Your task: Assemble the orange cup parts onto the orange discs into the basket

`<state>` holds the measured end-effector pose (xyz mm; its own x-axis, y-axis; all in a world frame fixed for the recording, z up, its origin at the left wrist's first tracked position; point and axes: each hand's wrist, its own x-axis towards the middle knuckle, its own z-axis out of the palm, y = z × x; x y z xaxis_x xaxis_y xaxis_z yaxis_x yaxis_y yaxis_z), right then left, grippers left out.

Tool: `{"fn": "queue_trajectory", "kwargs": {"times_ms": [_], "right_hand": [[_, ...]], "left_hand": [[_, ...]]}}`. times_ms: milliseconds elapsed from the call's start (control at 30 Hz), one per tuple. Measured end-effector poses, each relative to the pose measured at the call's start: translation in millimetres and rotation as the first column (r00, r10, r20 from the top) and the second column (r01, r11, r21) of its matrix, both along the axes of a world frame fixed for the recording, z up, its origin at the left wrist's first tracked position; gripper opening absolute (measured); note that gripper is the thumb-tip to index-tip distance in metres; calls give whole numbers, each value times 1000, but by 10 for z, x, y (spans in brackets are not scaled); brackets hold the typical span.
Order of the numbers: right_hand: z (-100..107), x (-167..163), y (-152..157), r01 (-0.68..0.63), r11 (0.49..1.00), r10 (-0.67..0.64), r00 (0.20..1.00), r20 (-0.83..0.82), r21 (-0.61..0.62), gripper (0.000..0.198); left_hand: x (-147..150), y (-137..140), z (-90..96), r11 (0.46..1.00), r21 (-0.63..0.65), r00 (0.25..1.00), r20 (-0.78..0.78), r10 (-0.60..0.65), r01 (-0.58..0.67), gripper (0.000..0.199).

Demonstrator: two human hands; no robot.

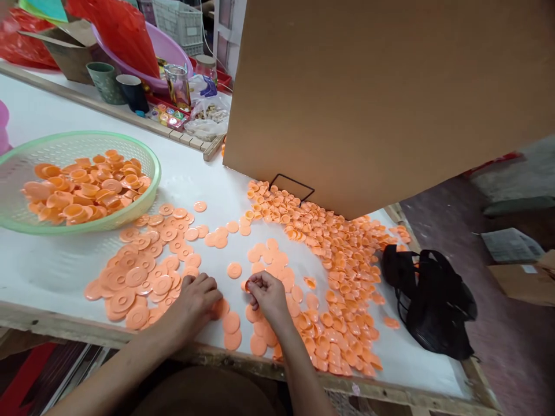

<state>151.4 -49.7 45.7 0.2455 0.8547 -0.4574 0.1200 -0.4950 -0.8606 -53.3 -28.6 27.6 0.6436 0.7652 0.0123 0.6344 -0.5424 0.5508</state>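
Note:
My left hand [197,300] is closed, its fingers curled over an orange disc [220,308] near the table's front edge. A little to its right, my right hand [266,294] pinches a small orange cup-shaped piece [245,285] between thumb and fingers. Flat orange discs [136,276] with raised rings lie in a loose pile left of my left hand. More plain-faced discs [273,257] are spread beyond and under my right hand. A large heap of small orange cup-shaped pieces [342,277] curves along the right side.
A green plastic basket [156,173] of orange cups stands at the left. A big cardboard box [373,104] rises at the back, with a black wire stand [291,185] before it. A black bag [433,306] lies on the right edge. Mugs [132,92] stand at the back left.

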Motion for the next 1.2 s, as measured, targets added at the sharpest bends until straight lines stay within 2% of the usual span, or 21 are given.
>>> {"fn": "queue_trajectory", "kwargs": {"times_ms": [167,333,467,533,600,667,733,833,1000,1133,1200], "right_hand": [[-38,-161,-22,-62,996,65,997,39,-66,12],[-113,-300,-1,-49,995,55,996,69,-86,11],[-131,-409,55,-117,993,116,963,243,-9,8],[-118,-432,79,-176,984,154,924,351,32,11],[-100,-434,92,-221,974,179,891,418,55,12],[-87,-429,94,-245,967,188,865,465,65,12],[-85,-430,77,-258,964,194,850,490,67,12],[-100,-462,11,-267,961,195,839,509,73,13],[-165,-561,-84,-172,975,81,863,499,140,14],[-213,-555,-33,-102,988,43,899,436,113,9],[-198,-505,-3,-83,994,49,927,371,76,10]], "left_hand": [[73,164,-45,993,0,993,38,115,-115,9],[98,213,-72,995,-33,992,77,99,-96,6],[88,215,-32,996,-59,994,78,75,-70,13],[79,240,17,990,-121,993,90,81,-70,14],[93,276,64,959,-265,984,119,133,-97,17],[146,303,93,885,-443,967,129,220,-142,17],[227,304,95,812,-546,949,93,303,-206,14],[325,245,55,783,-552,922,61,382,-288,12],[330,199,-28,802,-538,909,143,391,-261,19],[354,287,-4,724,-638,923,54,382,-262,10],[353,294,35,719,-646,917,71,392,-258,10]]}}
